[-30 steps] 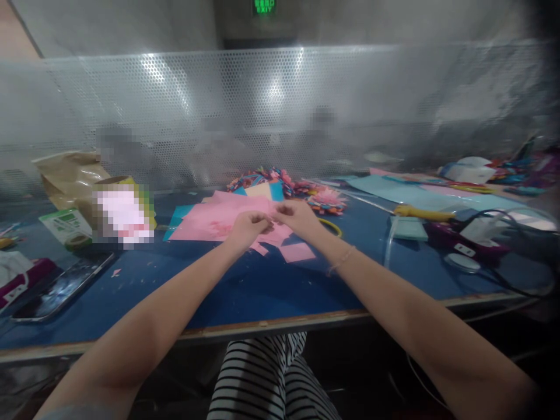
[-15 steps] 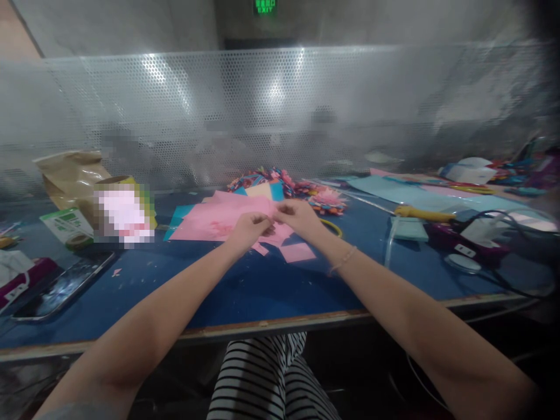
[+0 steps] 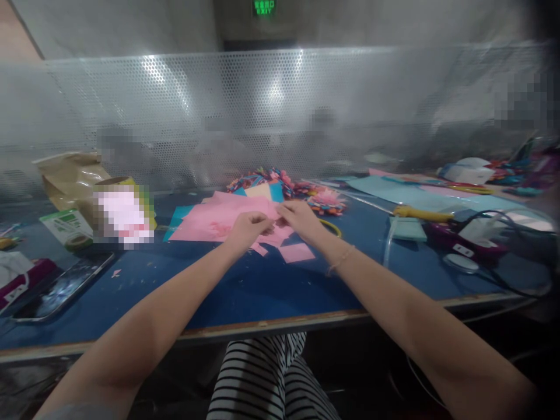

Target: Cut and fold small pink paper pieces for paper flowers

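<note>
My left hand [image 3: 249, 228] and my right hand [image 3: 298, 217] meet over a stack of pink paper [image 3: 201, 221] in the middle of the table. The fingertips of both hands are pinched together on a small piece of pink paper, mostly covered by the fingers and blending with the sheets behind. Just below the right hand lies a loose pink rectangle [image 3: 297, 252], flat on the table. A narrow pink scrap [image 3: 259, 249] is beside it. Blue sheets [image 3: 177, 217] poke out from under the stack on the left.
Bundles of colourful paper strips [image 3: 326, 200] lie behind the stack. At left are a phone [image 3: 65, 289], a green-and-white packet [image 3: 67, 227] and a brown bag [image 3: 72, 178]. A yellow-handled tool [image 3: 422, 214], a power strip [image 3: 468, 245] and light blue sheets [image 3: 394, 192] lie right.
The right fingers have shifted slightly at the pinch while both hands stay over the pink stack. A blurred figure now shows at the far right. Otherwise the table looks the same.
</note>
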`<state>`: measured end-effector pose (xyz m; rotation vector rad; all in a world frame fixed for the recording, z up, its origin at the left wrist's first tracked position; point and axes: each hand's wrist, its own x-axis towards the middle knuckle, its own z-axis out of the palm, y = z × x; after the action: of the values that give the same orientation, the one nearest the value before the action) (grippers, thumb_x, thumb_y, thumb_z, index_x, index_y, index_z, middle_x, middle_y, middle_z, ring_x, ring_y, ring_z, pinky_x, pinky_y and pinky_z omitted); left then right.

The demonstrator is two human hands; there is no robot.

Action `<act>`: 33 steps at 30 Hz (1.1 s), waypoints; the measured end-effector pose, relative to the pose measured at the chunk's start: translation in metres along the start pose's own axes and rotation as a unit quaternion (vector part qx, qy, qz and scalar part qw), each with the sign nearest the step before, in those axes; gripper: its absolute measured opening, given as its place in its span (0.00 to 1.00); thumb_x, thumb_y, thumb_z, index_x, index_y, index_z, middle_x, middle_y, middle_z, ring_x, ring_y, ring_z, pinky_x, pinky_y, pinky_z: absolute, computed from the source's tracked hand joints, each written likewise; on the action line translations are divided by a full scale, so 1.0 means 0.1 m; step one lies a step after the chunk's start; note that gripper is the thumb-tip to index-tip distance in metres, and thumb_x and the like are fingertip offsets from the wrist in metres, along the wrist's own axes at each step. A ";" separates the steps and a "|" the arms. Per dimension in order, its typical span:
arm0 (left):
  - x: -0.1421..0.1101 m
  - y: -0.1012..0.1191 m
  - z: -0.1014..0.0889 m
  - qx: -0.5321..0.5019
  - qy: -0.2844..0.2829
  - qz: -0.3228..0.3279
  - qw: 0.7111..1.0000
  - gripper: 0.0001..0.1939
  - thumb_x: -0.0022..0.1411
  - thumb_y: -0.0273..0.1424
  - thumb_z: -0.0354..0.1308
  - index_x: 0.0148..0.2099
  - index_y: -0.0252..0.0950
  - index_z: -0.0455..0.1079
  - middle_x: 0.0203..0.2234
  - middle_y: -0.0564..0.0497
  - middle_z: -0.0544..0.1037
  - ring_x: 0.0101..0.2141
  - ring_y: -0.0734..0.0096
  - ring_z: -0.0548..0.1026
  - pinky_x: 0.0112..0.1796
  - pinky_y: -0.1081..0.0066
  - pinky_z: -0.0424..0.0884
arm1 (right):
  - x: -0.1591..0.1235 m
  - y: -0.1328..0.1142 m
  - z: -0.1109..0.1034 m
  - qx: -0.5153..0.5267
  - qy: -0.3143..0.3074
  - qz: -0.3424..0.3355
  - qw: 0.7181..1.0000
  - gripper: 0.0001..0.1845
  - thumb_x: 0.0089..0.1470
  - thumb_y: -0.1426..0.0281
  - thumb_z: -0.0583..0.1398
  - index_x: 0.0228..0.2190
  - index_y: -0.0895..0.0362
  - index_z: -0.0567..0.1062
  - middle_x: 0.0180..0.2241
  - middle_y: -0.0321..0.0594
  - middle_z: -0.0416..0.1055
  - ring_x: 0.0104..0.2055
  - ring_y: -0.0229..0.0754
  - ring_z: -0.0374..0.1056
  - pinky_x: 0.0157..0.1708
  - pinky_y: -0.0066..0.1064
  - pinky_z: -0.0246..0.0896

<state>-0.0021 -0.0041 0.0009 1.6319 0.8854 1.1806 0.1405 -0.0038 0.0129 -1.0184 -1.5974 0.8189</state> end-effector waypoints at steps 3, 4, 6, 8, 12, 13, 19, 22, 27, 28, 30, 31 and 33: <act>0.00 0.02 -0.01 -0.019 0.015 -0.012 1.000 0.05 0.43 0.29 0.56 0.22 0.31 0.67 0.16 0.51 0.71 0.20 0.77 0.70 0.27 0.73 0.67 | 0.01 0.02 0.01 0.048 -0.030 0.017 0.998 0.15 0.46 0.61 0.52 0.20 0.60 0.66 0.18 0.37 0.66 0.20 0.33 0.63 0.22 0.26 0.61; 0.00 0.02 -0.02 -0.014 0.014 -0.011 1.000 0.05 0.43 0.28 0.55 0.21 0.31 0.67 0.16 0.51 0.71 0.20 0.77 0.70 0.27 0.73 0.67 | 0.01 0.03 0.02 0.040 -0.044 0.002 0.998 0.14 0.45 0.61 0.53 0.20 0.60 0.66 0.19 0.36 0.66 0.21 0.33 0.63 0.23 0.26 0.61; 0.00 0.03 -0.03 0.006 0.009 -0.001 1.000 0.05 0.43 0.28 0.54 0.21 0.31 0.67 0.15 0.51 0.71 0.20 0.77 0.70 0.27 0.74 0.67 | 0.00 0.03 0.02 -0.004 -0.061 -0.046 0.997 0.12 0.42 0.63 0.55 0.19 0.60 0.66 0.19 0.34 0.65 0.21 0.32 0.62 0.24 0.25 0.61; 0.00 0.03 -0.03 0.023 0.005 0.006 1.000 0.04 0.42 0.27 0.55 0.21 0.31 0.68 0.15 0.52 0.71 0.20 0.76 0.70 0.27 0.74 0.67 | -0.01 0.02 0.01 -0.046 -0.057 -0.081 0.994 0.09 0.41 0.66 0.56 0.18 0.60 0.66 0.18 0.33 0.64 0.21 0.31 0.60 0.23 0.25 0.61; -0.01 0.09 -0.02 -0.123 -0.017 -0.076 0.989 0.05 0.43 0.28 0.55 0.23 0.31 0.69 0.18 0.49 0.73 0.23 0.74 0.72 0.31 0.71 0.68 | -0.01 -0.02 -0.03 -0.069 -0.030 -0.105 0.992 0.06 0.42 0.69 0.56 0.20 0.59 0.70 0.20 0.34 0.65 0.22 0.32 0.60 0.24 0.25 0.59; -0.01 0.11 -0.03 -0.183 -0.035 -0.128 0.974 0.06 0.45 0.29 0.53 0.23 0.30 0.68 0.19 0.47 0.74 0.25 0.72 0.72 0.32 0.71 0.68 | -0.01 -0.03 -0.04 -0.073 -0.023 -0.120 0.990 0.06 0.42 0.69 0.56 0.20 0.59 0.70 0.20 0.34 0.65 0.22 0.32 0.60 0.25 0.26 0.59; -0.04 0.15 -0.07 -0.288 -0.087 -0.208 0.931 0.04 0.46 0.27 0.56 0.25 0.30 0.68 0.18 0.49 0.72 0.23 0.79 0.70 0.27 0.78 0.66 | -0.02 -0.03 -0.08 -0.068 -0.053 -0.210 0.974 0.03 0.41 0.72 0.57 0.20 0.58 0.72 0.24 0.36 0.65 0.29 0.34 0.61 0.32 0.28 0.59; -0.04 0.14 -0.07 -0.289 -0.070 -0.176 0.938 0.02 0.45 0.23 0.58 0.25 0.30 0.67 0.17 0.52 0.70 0.21 0.82 0.69 0.26 0.79 0.65 | -0.01 0.00 -0.07 -0.062 -0.061 -0.200 0.976 0.04 0.39 0.75 0.56 0.22 0.57 0.71 0.26 0.36 0.64 0.31 0.35 0.61 0.31 0.28 0.60; -0.01 0.12 -0.07 -0.265 -0.036 -0.145 0.953 0.02 0.45 0.23 0.57 0.25 0.30 0.66 0.18 0.52 0.71 0.23 0.81 0.70 0.30 0.78 0.66 | 0.01 0.06 -0.03 0.005 -0.053 -0.131 0.990 0.19 0.36 0.78 0.54 0.35 0.56 0.66 0.29 0.35 0.62 0.31 0.34 0.62 0.25 0.25 0.62; 0.00 0.11 -0.07 -0.266 -0.034 -0.136 0.954 0.02 0.44 0.23 0.57 0.25 0.31 0.66 0.19 0.52 0.71 0.23 0.81 0.70 0.30 0.78 0.66 | 0.01 0.07 -0.02 0.026 -0.056 -0.123 0.990 0.20 0.37 0.77 0.54 0.37 0.55 0.65 0.30 0.35 0.62 0.30 0.33 0.62 0.24 0.25 0.63; 0.02 0.08 -0.08 -0.265 -0.028 -0.119 0.957 0.03 0.44 0.24 0.58 0.24 0.31 0.65 0.19 0.53 0.71 0.24 0.81 0.70 0.31 0.77 0.66 | 0.01 0.08 -0.02 0.052 -0.071 -0.117 0.989 0.18 0.38 0.75 0.55 0.37 0.56 0.65 0.31 0.35 0.63 0.29 0.32 0.63 0.25 0.26 0.63; 0.03 0.07 -0.08 -0.261 -0.023 -0.111 0.959 0.04 0.43 0.24 0.58 0.23 0.32 0.64 0.18 0.54 0.71 0.23 0.82 0.70 0.31 0.77 0.66 | 0.01 0.08 -0.02 0.054 -0.079 -0.116 0.989 0.16 0.39 0.73 0.56 0.35 0.56 0.65 0.30 0.35 0.64 0.28 0.32 0.63 0.26 0.26 0.64; 0.04 0.05 -0.07 -0.247 -0.010 -0.094 0.964 0.06 0.43 0.25 0.58 0.22 0.32 0.62 0.17 0.55 0.70 0.21 0.83 0.69 0.30 0.77 0.66 | 0.01 0.09 -0.02 0.042 -0.086 -0.115 0.989 0.12 0.40 0.72 0.57 0.32 0.58 0.67 0.27 0.35 0.66 0.27 0.32 0.64 0.29 0.28 0.64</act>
<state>-0.0072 -0.0008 0.0077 1.1279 0.6480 1.1379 0.1445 0.0002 0.0061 -0.7021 -1.7726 0.8257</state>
